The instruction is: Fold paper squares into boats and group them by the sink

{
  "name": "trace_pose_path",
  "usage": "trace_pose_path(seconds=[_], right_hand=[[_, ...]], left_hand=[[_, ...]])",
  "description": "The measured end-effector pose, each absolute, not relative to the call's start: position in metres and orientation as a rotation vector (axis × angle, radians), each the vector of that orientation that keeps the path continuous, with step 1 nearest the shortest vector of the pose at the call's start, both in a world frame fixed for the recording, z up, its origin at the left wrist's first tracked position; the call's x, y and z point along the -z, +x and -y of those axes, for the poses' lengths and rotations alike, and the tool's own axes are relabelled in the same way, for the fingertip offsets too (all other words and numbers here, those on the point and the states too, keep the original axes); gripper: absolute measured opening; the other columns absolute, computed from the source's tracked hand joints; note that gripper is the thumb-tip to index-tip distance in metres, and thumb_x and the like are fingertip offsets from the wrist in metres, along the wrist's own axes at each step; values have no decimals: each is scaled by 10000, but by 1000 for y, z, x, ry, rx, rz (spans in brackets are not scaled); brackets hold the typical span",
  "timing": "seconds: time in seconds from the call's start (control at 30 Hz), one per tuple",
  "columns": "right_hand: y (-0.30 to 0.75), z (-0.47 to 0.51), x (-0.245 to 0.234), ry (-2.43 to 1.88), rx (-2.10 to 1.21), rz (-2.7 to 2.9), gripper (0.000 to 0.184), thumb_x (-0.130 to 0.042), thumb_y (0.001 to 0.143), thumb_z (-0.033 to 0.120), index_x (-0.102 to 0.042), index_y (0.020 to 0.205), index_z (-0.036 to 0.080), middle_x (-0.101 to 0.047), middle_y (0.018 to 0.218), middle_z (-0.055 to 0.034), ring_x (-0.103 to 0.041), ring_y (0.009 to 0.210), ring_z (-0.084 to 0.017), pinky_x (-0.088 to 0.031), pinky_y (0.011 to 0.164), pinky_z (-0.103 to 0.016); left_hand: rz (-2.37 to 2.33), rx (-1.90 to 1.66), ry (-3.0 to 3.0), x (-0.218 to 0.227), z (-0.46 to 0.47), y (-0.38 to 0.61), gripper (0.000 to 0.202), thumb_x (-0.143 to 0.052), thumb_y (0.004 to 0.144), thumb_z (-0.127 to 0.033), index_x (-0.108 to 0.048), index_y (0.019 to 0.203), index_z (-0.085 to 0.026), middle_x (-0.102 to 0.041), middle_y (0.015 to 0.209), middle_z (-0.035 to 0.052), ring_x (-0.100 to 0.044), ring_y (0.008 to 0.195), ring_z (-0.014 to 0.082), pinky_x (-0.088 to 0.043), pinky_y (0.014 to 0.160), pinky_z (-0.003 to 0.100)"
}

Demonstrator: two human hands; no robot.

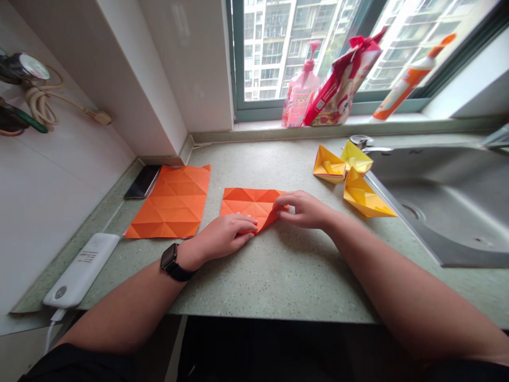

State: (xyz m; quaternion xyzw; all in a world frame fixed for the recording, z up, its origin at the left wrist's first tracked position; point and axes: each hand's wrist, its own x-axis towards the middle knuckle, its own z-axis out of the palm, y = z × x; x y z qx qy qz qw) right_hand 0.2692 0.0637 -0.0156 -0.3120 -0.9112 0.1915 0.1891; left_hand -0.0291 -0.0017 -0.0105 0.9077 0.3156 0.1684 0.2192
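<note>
A creased orange paper [248,204] lies on the speckled green counter [278,265], partly folded at its near right corner. My left hand [226,236], with a black watch on its wrist, presses flat on the paper's near edge, fingers together and stretched out. My right hand [304,209] pinches the folded right corner of the same paper. A second orange sheet [173,204], flat and creased, lies to the left, untouched.
Three folded yellow paper shapes [353,180] sit by the steel sink [445,201] on the right. A phone [142,182] and a white power bank [81,270] lie at the left. Bottles and a red pouch [342,79] stand on the windowsill.
</note>
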Motion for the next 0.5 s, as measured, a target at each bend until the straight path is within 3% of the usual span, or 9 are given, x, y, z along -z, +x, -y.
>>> trace_pose_path(seconds=[0.17,0.27,0.4,0.5], right_hand=[[263,-63,28,-969,-427,2460,304,-689,961,252,-754,1258,240,-818,1059,-67,-752,893,-219,-560,811,-337],[260,-64,34,-1021,-362,2432,386,-700,979,275,-711,1365,259,-816,1126,-73,-759,961,-232,-575,870,-365],[256,-65,40,-1078,-315,2410,334,-721,976,277,-711,1310,265,-806,1145,-74,-749,999,-244,-576,906,-391],[252,-66,42,-1129,-313,2401,231,-748,951,262,-713,1179,245,-799,1093,-79,-732,974,-251,-568,882,-391]], left_hand=[[-917,-469,2512,14,-1,-29,186,-614,1071,-163,-780,1113,-236,-816,1204,40,-756,1116,226,-594,1004,354],[-973,-472,2520,15,-2,-29,165,-616,1059,-140,-753,1018,-223,-804,1135,40,-747,1064,221,-593,951,343],[-998,-527,2522,18,-2,-29,118,-649,1051,-166,-733,1107,-227,-781,1185,54,-730,1116,235,-598,986,370],[-978,-582,2536,21,-3,-29,231,-650,1049,-165,-733,1249,-246,-736,1342,77,-708,1211,245,-601,1042,400]])
